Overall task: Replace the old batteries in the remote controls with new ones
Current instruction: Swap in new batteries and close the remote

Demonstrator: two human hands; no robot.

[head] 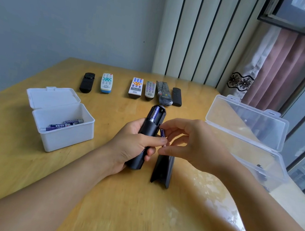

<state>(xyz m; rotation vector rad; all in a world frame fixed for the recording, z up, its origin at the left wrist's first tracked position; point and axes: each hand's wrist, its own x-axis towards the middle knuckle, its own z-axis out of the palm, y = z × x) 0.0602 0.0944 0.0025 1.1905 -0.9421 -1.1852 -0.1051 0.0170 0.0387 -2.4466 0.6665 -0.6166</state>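
My left hand [135,142] grips a black remote [151,127] above the table, back side up, its battery bay uncovered. One blue battery [155,113] sits in the bay. My right hand [189,140] pinches a second blue battery [162,136] just to the right of the remote, close to the bay. The remote's black cover [162,171] lies on the table below my hands. A white open box [63,122] at the left holds several blue batteries [65,124].
Several remotes lie in a row at the far side of the wooden table [21,165]: black [87,83], white and teal [106,82], white and orange [136,88], grey [150,89], dark [163,93], black [176,96]. A clear open plastic case [244,133] stands at the right.
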